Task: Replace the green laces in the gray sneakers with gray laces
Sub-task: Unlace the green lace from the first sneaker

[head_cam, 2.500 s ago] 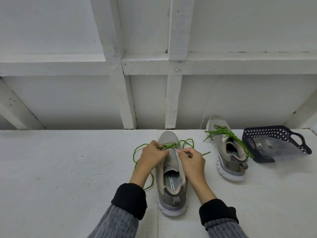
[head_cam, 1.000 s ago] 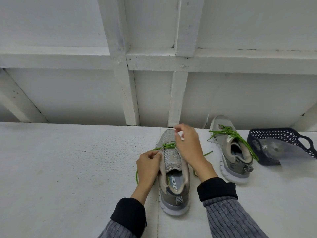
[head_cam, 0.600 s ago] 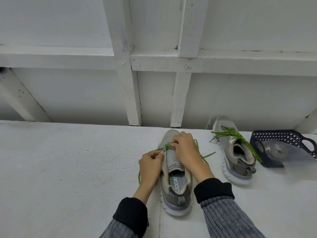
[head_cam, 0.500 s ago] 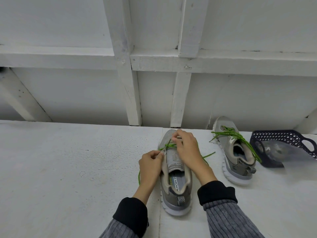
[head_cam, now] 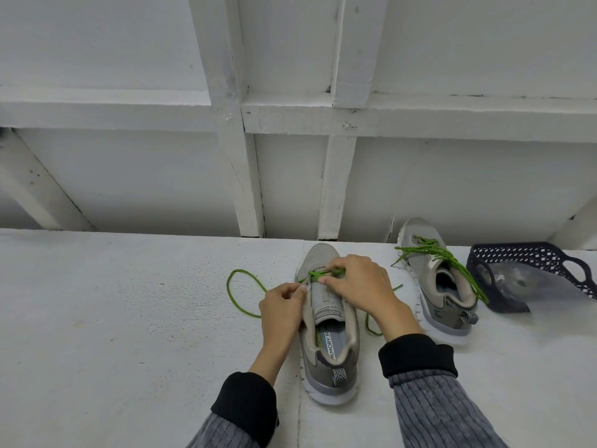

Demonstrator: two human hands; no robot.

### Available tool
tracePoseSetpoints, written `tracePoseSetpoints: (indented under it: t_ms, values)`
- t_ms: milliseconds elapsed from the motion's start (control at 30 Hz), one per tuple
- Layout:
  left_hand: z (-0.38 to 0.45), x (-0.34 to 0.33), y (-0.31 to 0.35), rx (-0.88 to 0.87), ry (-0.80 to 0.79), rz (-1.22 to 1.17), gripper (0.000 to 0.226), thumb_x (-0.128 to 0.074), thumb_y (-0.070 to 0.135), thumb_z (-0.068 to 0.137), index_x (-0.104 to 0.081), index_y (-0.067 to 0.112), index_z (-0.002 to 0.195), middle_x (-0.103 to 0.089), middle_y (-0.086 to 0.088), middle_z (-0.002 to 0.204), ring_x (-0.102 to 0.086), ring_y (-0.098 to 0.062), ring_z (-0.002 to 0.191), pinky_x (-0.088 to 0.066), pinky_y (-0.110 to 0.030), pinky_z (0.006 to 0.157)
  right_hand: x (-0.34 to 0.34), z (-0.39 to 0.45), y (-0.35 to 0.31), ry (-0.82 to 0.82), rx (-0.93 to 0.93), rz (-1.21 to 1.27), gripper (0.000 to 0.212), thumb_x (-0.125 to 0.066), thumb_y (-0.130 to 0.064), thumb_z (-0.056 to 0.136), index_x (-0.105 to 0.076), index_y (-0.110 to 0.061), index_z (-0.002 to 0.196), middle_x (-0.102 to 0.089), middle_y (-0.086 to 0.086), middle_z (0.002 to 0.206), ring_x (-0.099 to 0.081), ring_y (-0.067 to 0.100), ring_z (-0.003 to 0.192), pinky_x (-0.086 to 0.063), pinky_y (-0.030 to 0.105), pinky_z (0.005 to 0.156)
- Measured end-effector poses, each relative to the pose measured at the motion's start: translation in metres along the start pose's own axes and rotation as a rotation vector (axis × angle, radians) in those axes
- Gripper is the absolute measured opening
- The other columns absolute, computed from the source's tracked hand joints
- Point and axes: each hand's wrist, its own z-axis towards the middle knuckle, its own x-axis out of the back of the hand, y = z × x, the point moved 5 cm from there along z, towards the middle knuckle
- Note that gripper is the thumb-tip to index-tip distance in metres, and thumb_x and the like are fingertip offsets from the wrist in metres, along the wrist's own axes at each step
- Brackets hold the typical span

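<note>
A gray sneaker point(head_cam: 326, 337) lies toe-away in front of me on the white surface. Its green lace point(head_cam: 240, 294) is threaded only near the toe and loops out to the left. My left hand point(head_cam: 282, 305) pinches the lace at the sneaker's left eyelet edge. My right hand point(head_cam: 358, 286) pinches the green lace over the lowest eyelets, fingers curled. A second gray sneaker point(head_cam: 442, 286) stands to the right, with its own green lace point(head_cam: 436, 257) loose across the top. No gray laces are plainly visible.
A dark blue perforated basket point(head_cam: 529, 260) lies at the far right, holding a clear plastic bag point(head_cam: 517, 279). A white framed wall point(head_cam: 245, 156) rises directly behind the sneakers. The white surface point(head_cam: 113, 318) stretches off to the left.
My right hand came back from near the toe to the lowest eyelets and pinches the lace there. The lace loop on the left has spread out wider. My left hand stayed put.
</note>
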Motion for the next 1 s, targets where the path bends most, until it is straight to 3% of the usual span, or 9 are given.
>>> tracePoseSetpoints:
  t_ms: [133, 367, 533, 600, 667, 733, 800, 900, 1000]
  values:
    - [0.000, -0.001, 0.000, -0.002, 0.009, -0.014, 0.009, -0.069, 0.025, 0.089, -0.077, 0.020, 0.091, -0.072, 0.008, 0.079, -0.065, -0.003, 0.080, -0.047, -0.014, 0.068, 0.003, -0.001, -0.003, 0.022, -0.017, -0.027, 0.013, -0.065, -0.039, 0.087, -0.071, -0.028, 0.091, -0.062, -0.004, 0.101, -0.060, 0.021, 0.096, -0.035, 0.027, 0.072]
    - [-0.001, 0.000, 0.000, -0.007, 0.008, -0.022, 0.010, -0.069, 0.025, 0.089, -0.077, 0.019, 0.092, -0.072, 0.008, 0.080, -0.065, -0.004, 0.080, -0.046, -0.017, 0.069, -0.006, 0.008, -0.001, -0.060, 0.043, -0.037, 0.007, -0.061, -0.029, 0.092, -0.066, -0.024, 0.090, -0.045, -0.004, 0.100, -0.050, 0.018, 0.101, -0.037, 0.031, 0.079]
    - [-0.002, 0.000, 0.000, 0.002, 0.007, -0.025, 0.007, -0.069, 0.026, 0.089, -0.074, 0.025, 0.085, -0.072, 0.007, 0.081, -0.065, -0.006, 0.081, -0.047, -0.020, 0.069, 0.007, 0.000, 0.001, 0.069, 0.035, 0.866, 0.008, -0.057, -0.018, 0.095, -0.062, -0.021, 0.089, -0.064, -0.003, 0.108, -0.059, 0.015, 0.106, -0.047, 0.033, 0.094]
    - [-0.002, 0.000, -0.001, -0.006, 0.007, -0.022, 0.007, -0.069, 0.026, 0.089, -0.074, 0.026, 0.084, -0.072, 0.008, 0.082, -0.066, -0.006, 0.082, -0.047, -0.020, 0.070, 0.019, -0.005, 0.001, 0.102, 0.049, 1.300, 0.010, -0.049, -0.016, 0.098, -0.058, -0.013, 0.093, -0.070, 0.001, 0.098, -0.066, 0.019, 0.094, -0.053, 0.034, 0.088]
    - [-0.001, -0.001, -0.002, -0.009, 0.006, -0.032, 0.007, -0.070, 0.026, 0.088, -0.074, 0.029, 0.084, -0.073, 0.009, 0.083, -0.066, -0.007, 0.083, -0.049, -0.024, 0.073, 0.028, -0.008, 0.001, 0.148, 0.049, 1.479, 0.010, -0.047, -0.015, 0.099, -0.053, -0.010, 0.093, -0.064, 0.001, 0.076, -0.059, 0.016, 0.066, -0.055, 0.029, 0.068]
    - [-0.001, -0.001, -0.003, -0.008, 0.004, -0.035, 0.010, -0.070, 0.027, 0.088, -0.073, 0.033, 0.081, -0.073, 0.009, 0.083, -0.067, -0.007, 0.083, -0.052, -0.028, 0.076, 0.030, -0.008, 0.003, 0.224, 0.023, 1.256, 0.010, -0.052, -0.017, 0.098, -0.054, -0.015, 0.089, -0.054, -0.003, 0.064, -0.043, 0.011, 0.054, -0.040, 0.022, 0.052]
    - [-0.001, -0.001, -0.002, -0.012, 0.003, -0.031, 0.011, -0.070, 0.027, 0.088, -0.073, 0.034, 0.081, -0.073, 0.010, 0.082, -0.067, -0.007, 0.082, -0.053, -0.028, 0.076, 0.023, -0.005, 0.003, 0.220, 0.001, 0.811, 0.007, -0.059, -0.028, 0.094, -0.060, -0.025, 0.088, -0.054, -0.008, 0.065, -0.044, 0.009, 0.058, -0.038, 0.025, 0.056]
    - [-0.001, -0.001, -0.001, -0.018, 0.001, -0.034, 0.009, -0.070, 0.026, 0.089, -0.075, 0.031, 0.084, -0.073, 0.010, 0.081, -0.067, -0.006, 0.082, -0.053, -0.027, 0.074, -0.002, -0.002, -0.002, -0.012, -0.042, 0.221, 0.020, -0.064, -0.048, 0.085, -0.070, -0.035, 0.100, -0.065, -0.014, 0.090, -0.057, 0.007, 0.081, -0.040, 0.026, 0.071]
    - [0.000, -0.002, -0.003, -0.017, -0.002, -0.031, 0.008, -0.070, 0.026, 0.088, -0.078, 0.025, 0.090, -0.074, 0.009, 0.082, -0.067, -0.007, 0.083, -0.053, -0.027, 0.075, -0.011, 0.000, -0.007, -0.034, -0.100, 0.046, 0.017, -0.067, -0.039, 0.087, -0.073, -0.027, 0.097, -0.066, -0.006, 0.110, -0.061, 0.019, 0.102, -0.039, 0.027, 0.075]
